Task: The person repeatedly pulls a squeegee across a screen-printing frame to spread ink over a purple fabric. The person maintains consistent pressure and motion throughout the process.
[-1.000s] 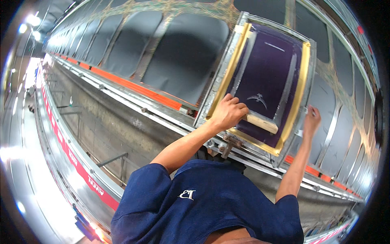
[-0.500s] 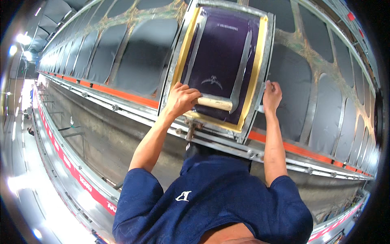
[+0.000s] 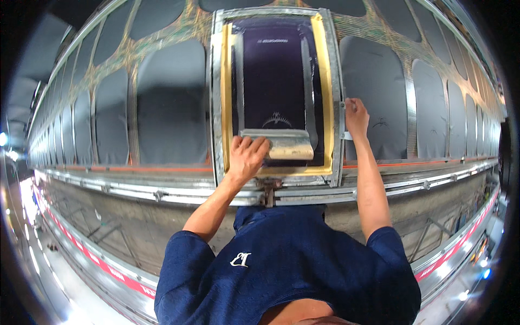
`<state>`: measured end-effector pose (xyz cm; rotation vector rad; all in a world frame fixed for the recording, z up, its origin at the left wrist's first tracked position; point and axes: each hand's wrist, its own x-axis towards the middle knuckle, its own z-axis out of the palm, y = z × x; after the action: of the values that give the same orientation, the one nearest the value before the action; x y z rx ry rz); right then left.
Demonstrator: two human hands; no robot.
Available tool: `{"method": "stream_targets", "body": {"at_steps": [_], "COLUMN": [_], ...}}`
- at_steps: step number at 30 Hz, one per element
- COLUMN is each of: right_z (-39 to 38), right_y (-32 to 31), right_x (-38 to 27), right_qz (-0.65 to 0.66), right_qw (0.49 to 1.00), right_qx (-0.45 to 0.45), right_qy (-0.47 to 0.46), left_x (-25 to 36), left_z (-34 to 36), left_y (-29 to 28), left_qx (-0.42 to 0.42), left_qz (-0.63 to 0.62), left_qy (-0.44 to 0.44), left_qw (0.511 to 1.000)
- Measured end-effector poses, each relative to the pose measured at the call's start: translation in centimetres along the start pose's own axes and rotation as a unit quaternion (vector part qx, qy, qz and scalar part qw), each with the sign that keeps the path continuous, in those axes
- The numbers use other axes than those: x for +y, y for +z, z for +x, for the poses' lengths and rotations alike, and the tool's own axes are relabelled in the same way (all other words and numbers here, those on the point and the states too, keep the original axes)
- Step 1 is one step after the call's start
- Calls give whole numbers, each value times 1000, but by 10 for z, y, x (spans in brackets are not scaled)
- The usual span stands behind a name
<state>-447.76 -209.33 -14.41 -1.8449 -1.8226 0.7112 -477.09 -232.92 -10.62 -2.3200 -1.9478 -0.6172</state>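
A screen printing frame (image 3: 217,108) lies on the long table in front of me, its dark purple mesh (image 3: 272,70) edged with yellow tape. My left hand (image 3: 248,158) is wrapped round the left end of a squeegee (image 3: 291,147) with a pale wooden handle. The squeegee lies crosswise near the lower end of the mesh, just below a small light motif. At the frame's right side, my right hand (image 3: 357,119) has its fingers closed on the metal edge. Its fingertips are partly hidden.
Dark grey rounded panels (image 3: 170,103) lie in rows on the table at both sides of the frame. Some on the right bear a small dark motif. A metal rail (image 3: 135,190) with clamps runs along the near edge. Red-striped rails (image 3: 103,265) curve past behind me.
My view has turned, so the frame now stands nearly straight. The squeegee has tipped, showing more of its broad side. My left hand keeps its hold, and my right stays at the frame's edge.
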Motion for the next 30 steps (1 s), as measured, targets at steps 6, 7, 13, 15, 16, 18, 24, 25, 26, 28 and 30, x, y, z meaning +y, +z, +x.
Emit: {"method": "stream_targets", "body": {"at_steps": [6,7,13,15,16,18,24,25,26,28,30], "right_z": [-66,-81,-168,-184,-188,-190,-185,-183,-180,-181,-182], "right_y": [-49,-61,-112,-114,-113,-104,-97,-99,-103,-98,-96], "right_x": [26,48,126,141,147,162,159,156,152,156,159], "right_qz": [24,6,-51,-66,-68,-68,-35,-34,-27,-16,0], "right_qw": [998,997,989,987,987,987,980,978,977,976,976], "right_qx": [56,78,111,120,128,143,196,204,210,217,218], "right_qy": [14,10,83,80,66,36,13,8,5,3,17], "left_x": [-120,-135,-204,-205,-202,-197,-114,-100,-87,-72,-64], "left_z": [131,163,276,291,290,274,156,129,112,90,90], "left_y": [64,67,64,58,58,65,33,22,9,-13,-27], "left_qx": [41,-8,-57,-88,-76,-51,-70,-96,-118,-133,-153], "left_qz": [63,75,46,32,38,51,-17,-7,1,-19,-45], "left_qy": [3,-21,-37,-47,-37,-20,-20,2,24,39,92], "left_qw": [997,997,997,994,996,997,997,995,993,990,983]}}
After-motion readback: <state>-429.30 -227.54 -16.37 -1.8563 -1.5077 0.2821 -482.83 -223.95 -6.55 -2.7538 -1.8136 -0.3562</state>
